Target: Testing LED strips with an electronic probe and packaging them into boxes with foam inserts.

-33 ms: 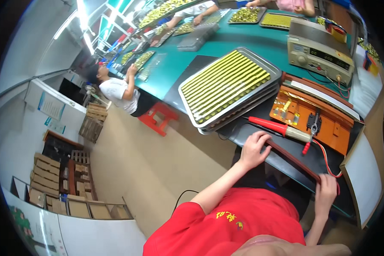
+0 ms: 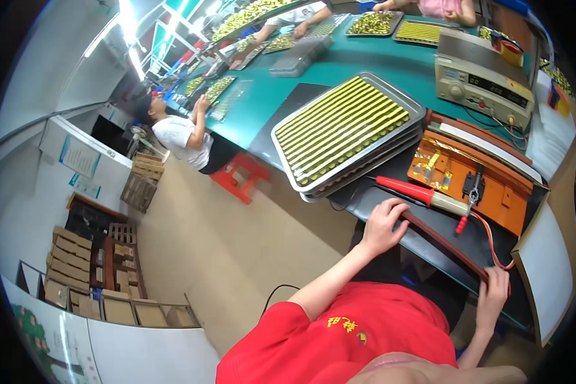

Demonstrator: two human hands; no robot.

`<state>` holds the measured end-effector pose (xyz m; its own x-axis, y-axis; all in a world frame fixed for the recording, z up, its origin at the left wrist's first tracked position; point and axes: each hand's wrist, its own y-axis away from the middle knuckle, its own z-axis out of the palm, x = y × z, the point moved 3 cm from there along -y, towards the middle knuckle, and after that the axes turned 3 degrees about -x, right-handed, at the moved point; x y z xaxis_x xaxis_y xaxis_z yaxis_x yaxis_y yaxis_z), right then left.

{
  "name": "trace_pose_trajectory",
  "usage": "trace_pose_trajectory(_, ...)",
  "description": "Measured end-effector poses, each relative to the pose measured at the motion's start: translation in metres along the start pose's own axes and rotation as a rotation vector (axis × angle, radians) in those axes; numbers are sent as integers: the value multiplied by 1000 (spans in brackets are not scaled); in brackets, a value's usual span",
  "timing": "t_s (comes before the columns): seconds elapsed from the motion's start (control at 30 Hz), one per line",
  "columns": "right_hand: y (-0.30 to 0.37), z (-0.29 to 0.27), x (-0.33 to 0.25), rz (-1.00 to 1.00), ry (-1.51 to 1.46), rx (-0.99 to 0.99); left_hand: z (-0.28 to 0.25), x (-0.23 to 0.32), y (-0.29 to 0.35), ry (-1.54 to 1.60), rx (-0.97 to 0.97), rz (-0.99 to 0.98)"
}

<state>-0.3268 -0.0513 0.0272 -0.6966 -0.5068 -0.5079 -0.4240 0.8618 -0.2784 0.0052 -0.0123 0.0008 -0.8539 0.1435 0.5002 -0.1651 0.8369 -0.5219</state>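
Observation:
A long, narrow reddish-brown bar (image 2: 443, 246) lies along the near edge of the dark mat. My left hand (image 2: 384, 227) grips its left end, fingers curled over it. Around the bar near its right end, my right hand (image 2: 493, 293) is closed. Just beyond the bar rests a red-and-beige pen-shaped tool (image 2: 416, 192), with a cable. Behind that tool is an orange fixture (image 2: 502, 198) with a metal toggle clamp (image 2: 472, 187) and yellow tape pieces. A brown bar with a white strip (image 2: 486, 147) runs along the fixture's far side.
Stacked trays (image 2: 345, 131) holding rows of yellow-and-dark pieces stand left of the fixture. A beige bench instrument (image 2: 483, 86) sits behind it. A white-faced board (image 2: 547, 269) rises at the right. Co-workers handle trays along the green table (image 2: 377, 54); a red stool (image 2: 240, 179) stands left.
The whole view has shifted slightly. My right hand sits a little closer to the bar's right end; my left hand keeps its grip.

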Motion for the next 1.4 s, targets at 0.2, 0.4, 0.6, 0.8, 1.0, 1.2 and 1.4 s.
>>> trace_pose_trajectory(0.2,17,-1,11,-11,7,82,-3,-3,3,52,-77,14)
trace_pose_trajectory(0.4,8,5,-2,-39,-158,30,-43,-19,-6,-110,-224,153)
trace_pose_trajectory(0.6,-4,24,10,12,-162,67,-21,-24,-2,-109,-71,-7)
trace_pose_trajectory(0.8,1,29,14,-72,-44,78,-11,-31,3,-178,-37,-6)
trace_pose_trajectory(1.0,2,33,27,-181,-1,44,-14,-35,-1,-216,-25,29)
trace_pose_trajectory(1.2,-2,36,25,-236,74,74,-11,-38,6,-239,-33,28)
trace_pose_trajectory(1.4,8,39,36,-237,26,12,-9,-34,6,-220,-34,3)
